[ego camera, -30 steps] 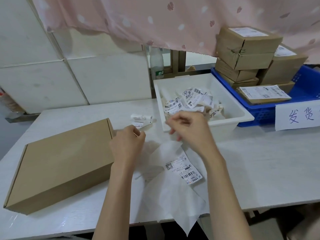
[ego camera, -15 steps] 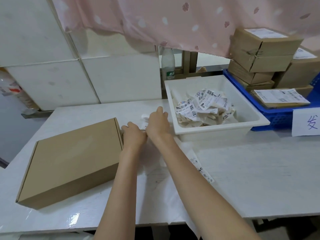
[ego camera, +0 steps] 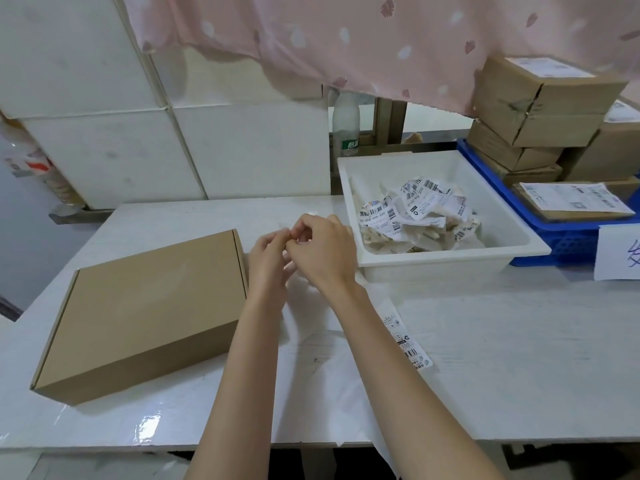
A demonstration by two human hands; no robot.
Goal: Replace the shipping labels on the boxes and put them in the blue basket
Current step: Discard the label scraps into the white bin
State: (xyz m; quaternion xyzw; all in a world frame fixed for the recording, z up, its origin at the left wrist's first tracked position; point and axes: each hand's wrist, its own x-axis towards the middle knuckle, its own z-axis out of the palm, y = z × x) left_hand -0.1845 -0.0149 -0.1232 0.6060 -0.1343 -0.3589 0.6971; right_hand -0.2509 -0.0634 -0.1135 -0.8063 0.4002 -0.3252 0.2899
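A flat plain cardboard box point(ego camera: 145, 313) lies on the left of the white table, with no label on its top. My left hand point(ego camera: 268, 263) and my right hand point(ego camera: 322, 251) meet just beyond the box's right corner. Their fingertips pinch a small pale paper scrap that the fingers mostly hide. A printed shipping label point(ego camera: 408, 341) on white backing paper point(ego camera: 329, 375) lies under my right forearm. The blue basket point(ego camera: 561, 244) at the right holds several labelled boxes point(ego camera: 540, 109).
A white tray point(ego camera: 450, 258) of crumpled old labels point(ego camera: 412, 213) stands between my hands and the basket. A paper sign point(ego camera: 620, 252) hangs on the basket's front. A plastic bottle point(ego camera: 346, 123) stands behind the tray. A pink curtain point(ego camera: 346, 39) hangs overhead.
Both hands moved from over the label sheet to the crumpled scrap by the box's corner, and they now pinch together there, slightly raised. The view shifted left.
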